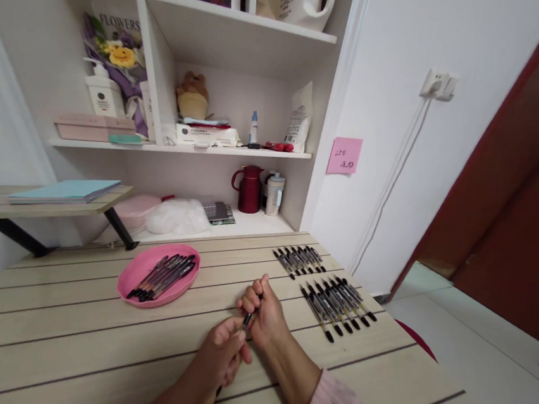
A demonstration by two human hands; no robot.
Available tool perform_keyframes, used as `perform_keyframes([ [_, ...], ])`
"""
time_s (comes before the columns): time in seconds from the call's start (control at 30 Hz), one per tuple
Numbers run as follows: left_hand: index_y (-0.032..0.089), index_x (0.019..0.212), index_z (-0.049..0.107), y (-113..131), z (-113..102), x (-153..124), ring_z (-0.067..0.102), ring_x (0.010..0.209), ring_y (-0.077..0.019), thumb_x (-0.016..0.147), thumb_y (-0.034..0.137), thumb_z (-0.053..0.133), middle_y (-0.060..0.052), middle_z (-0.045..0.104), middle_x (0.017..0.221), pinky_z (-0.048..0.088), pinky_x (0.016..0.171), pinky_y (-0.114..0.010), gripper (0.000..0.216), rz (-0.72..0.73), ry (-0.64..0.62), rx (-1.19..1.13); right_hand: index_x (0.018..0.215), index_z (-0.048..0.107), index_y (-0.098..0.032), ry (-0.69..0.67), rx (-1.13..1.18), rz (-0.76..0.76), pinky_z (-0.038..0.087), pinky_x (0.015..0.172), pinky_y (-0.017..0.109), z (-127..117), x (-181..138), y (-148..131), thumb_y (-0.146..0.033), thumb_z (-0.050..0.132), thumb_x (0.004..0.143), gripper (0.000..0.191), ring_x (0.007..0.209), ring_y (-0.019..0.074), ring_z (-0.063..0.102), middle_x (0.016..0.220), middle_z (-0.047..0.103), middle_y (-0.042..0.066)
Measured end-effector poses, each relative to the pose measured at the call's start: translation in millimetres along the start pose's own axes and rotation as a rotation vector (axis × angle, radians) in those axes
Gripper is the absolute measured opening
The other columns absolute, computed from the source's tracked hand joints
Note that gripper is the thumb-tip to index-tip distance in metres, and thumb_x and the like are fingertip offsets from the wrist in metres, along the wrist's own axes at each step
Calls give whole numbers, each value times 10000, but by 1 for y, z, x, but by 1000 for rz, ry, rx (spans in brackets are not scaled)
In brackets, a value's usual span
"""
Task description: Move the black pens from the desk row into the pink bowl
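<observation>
Both my hands meet over the wooden table [70, 341] and grip one black pen [248, 319] between them. My left hand [219, 359] is closed round its lower end, and my right hand [261, 312] pinches the upper end with curled fingers. A pink tray [131, 274] with several black pens [162, 275] lies to the left of my hands. To the right, black pens lie side by side in two rows, one nearer [336, 300] and one farther back [298, 259].
White shelves [236, 151] stand behind the table with a red jug [250, 189], bottles, a plush toy and boxes. A small raised wooden stand [35, 205] with blue folders sits at the left. The table's right edge drops to the floor by a red door.
</observation>
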State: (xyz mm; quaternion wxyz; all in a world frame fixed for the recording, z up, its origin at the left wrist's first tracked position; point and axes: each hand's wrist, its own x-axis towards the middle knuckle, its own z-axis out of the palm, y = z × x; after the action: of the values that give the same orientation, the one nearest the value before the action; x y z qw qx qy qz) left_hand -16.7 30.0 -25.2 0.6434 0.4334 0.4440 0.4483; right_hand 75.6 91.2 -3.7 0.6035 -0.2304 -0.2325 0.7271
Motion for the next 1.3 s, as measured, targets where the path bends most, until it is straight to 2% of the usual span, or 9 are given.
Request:
perform_keyframes([
  [0.27, 162, 978, 517, 3, -10, 0, 242, 262, -11, 692, 395, 569, 54, 540, 518, 106, 289, -162, 373, -40, -39, 34, 616, 358, -218, 66, 46, -171, 392, 502, 236, -19, 18, -29, -476, 591, 718, 363, 437, 78, 374, 501, 368, -81],
  [0.47, 186, 966, 524, 5, -14, 4, 261, 282, -17, 667, 386, 590, 66, 529, 537, 150, 290, -158, 365, -11, 22, -44, 686, 503, -172, -18, -392, 40, 137, 341, 169, -21, 16, -14, -523, 588, 685, 361, 331, 21, 213, 476, 442, -79],
  [0.7, 185, 906, 531, 5, -16, 8, 272, 280, -20, 660, 376, 578, 69, 512, 526, 162, 288, -156, 315, 39, 131, -12, 586, 483, -164, -22, -746, -39, 161, 343, 184, -16, 8, 2, -516, 680, 583, 403, 330, 25, 252, 413, 449, -74],
  [0.83, 184, 910, 532, 4, -16, 9, 261, 288, -20, 666, 380, 565, 67, 512, 525, 153, 294, -152, 315, 36, 155, 7, 578, 477, -172, -37, -809, -49, 177, 352, 194, -20, 13, 4, -537, 597, 657, 392, 341, 36, 256, 442, 459, -62],
  [0.93, 180, 930, 532, 5, -16, 9, 261, 297, -18, 677, 368, 558, 68, 504, 534, 155, 298, -154, 317, 25, 160, 0, 577, 499, -172, 5, -1011, -182, 263, 400, 202, -25, 28, -17, -498, 524, 728, 360, 381, 57, 348, 491, 500, -37],
  [1.03, 175, 942, 537, 5, -16, 9, 273, 302, -18, 685, 364, 557, 64, 504, 548, 153, 299, -158, 320, 10, 151, -2, 598, 561, -170, 101, -1510, -382, 355, 531, 213, -36, 48, -60, -356, 549, 736, 232, 549, 105, 516, 591, 596, 2],
  [1.1, 172, 949, 538, 5, -17, 10, 273, 303, -18, 692, 364, 555, 65, 499, 551, 150, 298, -160, 321, 11, 143, -1, 650, 611, -188, 241, -1983, -306, 366, 568, 228, -46, 60, -90, -332, 512, 764, 210, 645, 138, 575, 674, 650, 26],
  [1.2, 170, 962, 535, 2, -18, 12, 264, 301, -16, 698, 364, 555, 68, 495, 551, 150, 297, -161, 329, 13, 123, -5, 690, 650, -168, 351, -2148, -225, 382, 608, 263, -61, 71, -117, -286, 525, 752, 183, 766, 203, 610, 789, 681, 107],
  [1.3, 161, 969, 531, 0, -19, 14, 256, 293, -17, 709, 364, 537, 68, 494, 547, 145, 293, -164, 330, 25, 118, 4, 805, 667, -142, 379, -2225, -171, 409, 669, 286, -73, 76, -117, -290, 548, 736, 202, 857, 237, 614, 908, 675, 152],
])
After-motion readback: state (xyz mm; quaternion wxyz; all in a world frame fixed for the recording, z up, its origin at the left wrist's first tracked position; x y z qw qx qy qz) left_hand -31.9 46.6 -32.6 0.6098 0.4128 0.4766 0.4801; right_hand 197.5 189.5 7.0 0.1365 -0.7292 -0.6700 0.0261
